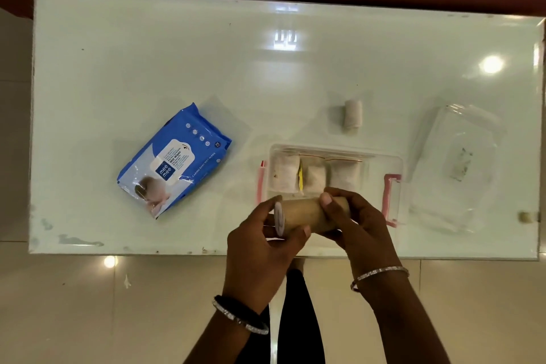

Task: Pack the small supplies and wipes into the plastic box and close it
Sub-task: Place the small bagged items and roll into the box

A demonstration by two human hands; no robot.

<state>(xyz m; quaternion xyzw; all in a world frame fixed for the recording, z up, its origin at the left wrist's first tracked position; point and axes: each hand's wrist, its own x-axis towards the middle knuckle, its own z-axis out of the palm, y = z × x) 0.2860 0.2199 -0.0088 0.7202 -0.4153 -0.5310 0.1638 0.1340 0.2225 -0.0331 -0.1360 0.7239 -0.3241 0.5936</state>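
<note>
Both hands meet over the near edge of the table [177,53], sharing one brown tube [313,213] held crosswise. The left hand [266,239] is curled round the tube's left end, where a pale round cap [279,217] sits; the right hand [357,227] wraps the other end, its fingers [326,201] closed over the top. Neither hand is open — both are gripping the tube, which hangs just above the near wall of the box [396,165].

The likeliest slip, as I judge it: the two hands look set to work the cap, and if it pops loose over the table edge it could drop to the floor. Whether the cap is tight or loose cannot be told. The tube may also be a poor fit — three white bundles in bags [313,174] already fill the far row of the box, so it would have to lie lengthwise along the near side or it will ride up and stop the lid from seating.

Further out, a loose white roll [351,117] lies beyond the box, apart from it. The clear lid [461,162] rests to the right, off the box. The blue wipes [174,159] lie well to the left, unpacked, and are bulky enough to crowd the box.
</note>
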